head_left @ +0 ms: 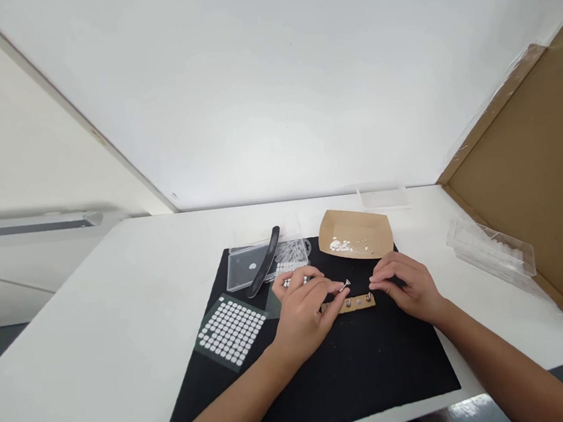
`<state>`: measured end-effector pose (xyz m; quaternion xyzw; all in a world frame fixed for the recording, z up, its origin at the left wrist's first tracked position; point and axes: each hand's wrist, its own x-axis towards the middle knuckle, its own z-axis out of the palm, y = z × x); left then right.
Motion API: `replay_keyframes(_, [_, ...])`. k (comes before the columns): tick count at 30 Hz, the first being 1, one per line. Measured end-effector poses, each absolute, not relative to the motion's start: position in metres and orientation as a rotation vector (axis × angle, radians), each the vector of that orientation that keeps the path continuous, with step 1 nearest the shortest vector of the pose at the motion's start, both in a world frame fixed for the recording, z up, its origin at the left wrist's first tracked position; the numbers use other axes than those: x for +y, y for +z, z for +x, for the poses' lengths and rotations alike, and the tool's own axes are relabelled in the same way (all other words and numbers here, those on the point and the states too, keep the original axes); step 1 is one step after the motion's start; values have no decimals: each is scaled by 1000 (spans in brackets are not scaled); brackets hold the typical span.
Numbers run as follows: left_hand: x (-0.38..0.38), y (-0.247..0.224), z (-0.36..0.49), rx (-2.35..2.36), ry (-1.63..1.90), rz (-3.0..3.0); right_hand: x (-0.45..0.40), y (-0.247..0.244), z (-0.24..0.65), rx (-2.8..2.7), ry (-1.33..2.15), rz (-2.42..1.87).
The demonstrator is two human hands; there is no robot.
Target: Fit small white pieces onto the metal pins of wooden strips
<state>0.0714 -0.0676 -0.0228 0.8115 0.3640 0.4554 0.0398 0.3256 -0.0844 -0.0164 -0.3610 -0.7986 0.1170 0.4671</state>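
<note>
My left hand (306, 309) pinches a small silver metal piece (346, 285) with a flared end between thumb and fingertips, just above a narrow brown cardboard strip (363, 302). Several small shiny metal bits sit along this strip. Close to the strip's right end is my right hand (406, 285), its thumb and fingertips pressed together. Whatever may be between those fingertips is too small to make out. Part of the strip's left end is hidden behind my left hand.
A brown paper tray (353, 220) holds white bits. A black curved nail file-like strip (263, 263) lies across a clear case (240, 272) near slim silver pieces (291, 253). A sheet of white dots (231, 330) rests on the black mat (379, 375). A clear box (491, 246) stands right.
</note>
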Motion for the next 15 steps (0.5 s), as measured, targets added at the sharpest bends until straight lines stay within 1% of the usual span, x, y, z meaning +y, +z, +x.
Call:
replay_keyframes(6, [-67, -25, 71, 1145, 1391, 2460, -84, -17, 331, -1985, 243, -949])
replay_keyframes(9, [-67, -26, 71, 1148, 1374, 2467, -82, -18, 332, -1989, 158, -999])
replay_keyframes(12, [-68, -26, 71, 1132, 1349, 2486, -80, -21, 334, -1881, 44, -1127])
replay_keyframes(15, [-69, -23, 71, 1114, 1312, 2494, -77, -24, 336, -1797, 16, -1234])
